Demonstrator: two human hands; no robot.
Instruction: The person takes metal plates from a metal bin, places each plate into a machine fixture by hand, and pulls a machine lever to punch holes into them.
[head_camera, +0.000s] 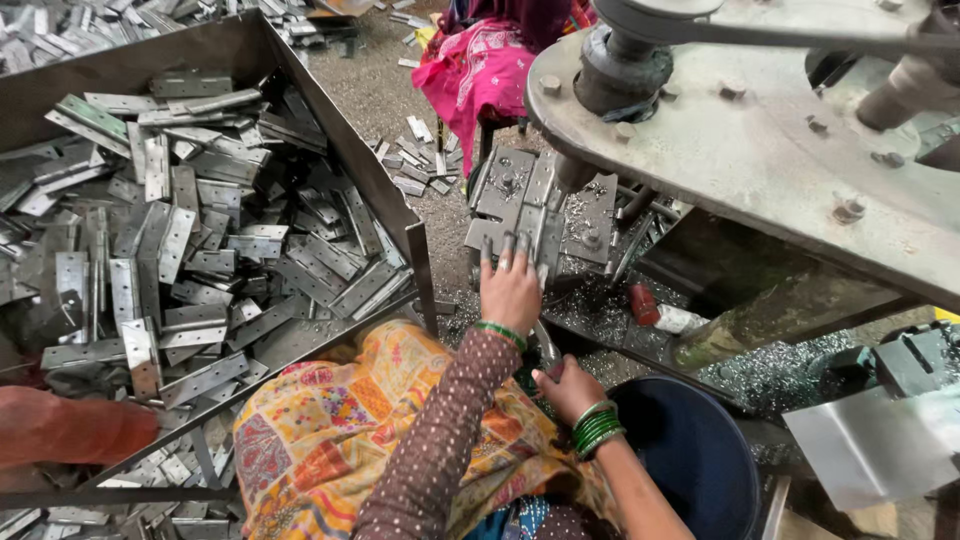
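Metal hinge plate (540, 215) lies flat on the drill press bed (590, 225), right under the spindle (575, 172); long axis runs roughly away from the person, near end toward the wrist, far end toward the machine column. Left hand (510, 290) is spread open on top of it, fingertips (505, 245) pressing down on the near edge, not curled around anything, most likely pinning the plate so it stays put beneath the bit. Right hand (568, 385) sits lower and nearer the body, fingers curled by a dark lever or handle; what it clasps is hidden, so cannot tell whether it grips something. Green bangles (597, 428) on the right wrist, one green bangle on the left. Metal shavings (600, 310) litter the bed and floor around the fixture. A dark blue tub (690, 450) stands just beside the right forearm. To the left, a large sheet-metal tray (340, 140) holds a heap of loose hinges (180, 240), within reach of the left arm. More hinges scattered on the floor (415, 160). Another person in pink cloth (475, 70) sits beyond the machine.
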